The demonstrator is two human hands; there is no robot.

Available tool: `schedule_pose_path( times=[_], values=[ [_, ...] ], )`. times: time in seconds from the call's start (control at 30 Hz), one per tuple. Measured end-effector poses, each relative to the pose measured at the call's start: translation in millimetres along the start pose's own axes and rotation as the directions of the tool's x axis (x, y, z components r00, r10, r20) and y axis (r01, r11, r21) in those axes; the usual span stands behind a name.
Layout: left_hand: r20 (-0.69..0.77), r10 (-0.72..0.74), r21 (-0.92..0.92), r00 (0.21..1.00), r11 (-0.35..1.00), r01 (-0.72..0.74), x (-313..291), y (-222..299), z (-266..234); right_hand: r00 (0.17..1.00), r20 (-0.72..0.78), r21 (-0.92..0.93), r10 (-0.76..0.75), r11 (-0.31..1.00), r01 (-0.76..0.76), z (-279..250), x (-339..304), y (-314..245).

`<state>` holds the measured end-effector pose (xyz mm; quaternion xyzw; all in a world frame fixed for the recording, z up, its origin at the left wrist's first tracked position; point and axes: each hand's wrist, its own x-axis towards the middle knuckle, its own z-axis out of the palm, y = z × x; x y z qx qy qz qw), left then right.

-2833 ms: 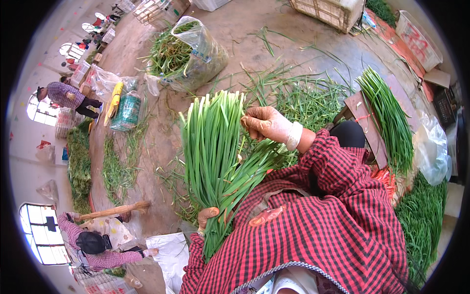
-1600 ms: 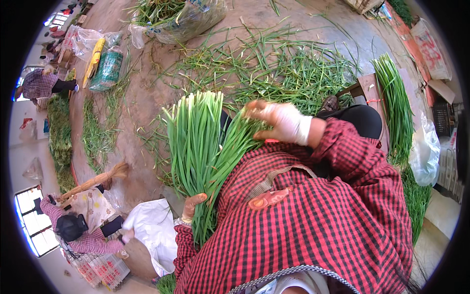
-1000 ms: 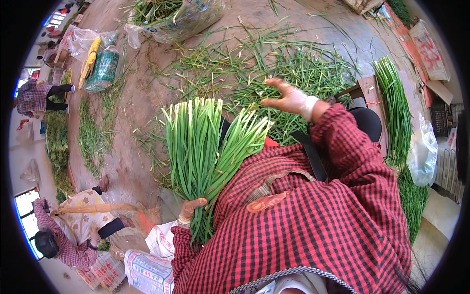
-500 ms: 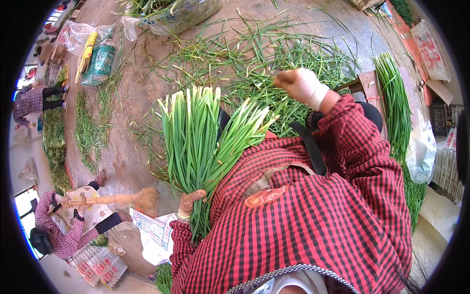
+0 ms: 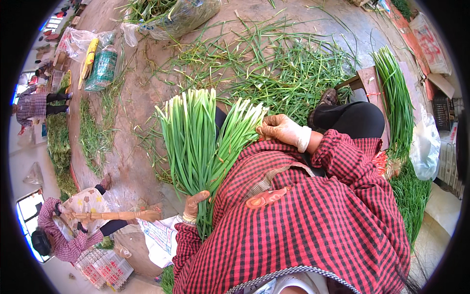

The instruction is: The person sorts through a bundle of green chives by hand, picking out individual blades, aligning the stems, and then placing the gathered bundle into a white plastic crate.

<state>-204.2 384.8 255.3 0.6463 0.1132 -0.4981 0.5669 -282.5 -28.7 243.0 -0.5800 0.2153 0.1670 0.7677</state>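
A large bunch of garlic chives (image 5: 188,142) lies across my lap, pale cut ends pointing away and green leaves toward me, fanned into two parts. My left hand (image 5: 197,205), in a stained thin glove, is wrapped round its leafy near end. At the pale ends of the right-hand part, my gloved right hand (image 5: 284,131) has its fingers pinched together on the outer stalks. How many stalks it grips is too small to tell.
Loose trimmings (image 5: 293,68) litter the floor ahead. On the right, a tied chive bundle (image 5: 394,98) rests on a low bench, beside a plastic bag (image 5: 425,147). A co-worker (image 5: 68,225) with a broom (image 5: 122,215) is at left; another person (image 5: 36,108) stands farther off.
My right hand has come down and left from over the floor trimmings to the pale stalk ends. My left hand keeps its hold. The co-worker's broom has shifted.
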Motion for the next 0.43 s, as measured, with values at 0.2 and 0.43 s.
schedule_pose_path(
  times=[0.2,0.43],
  values=[
    [0.014,0.012,0.011,1.0,1.0,-0.012,1.2,-1.0,-0.9,0.983,-0.139,0.175,-0.118,0.974,0.142,-1.2,-14.4,-22.7],
    [-0.021,-0.035,0.045,0.999,0.998,0.036,-1.6,-1.0,-1.3,0.837,-0.512,0.137,-0.19,0.945,0.298,-67.5,-29.0,-57.0]
  ],
)
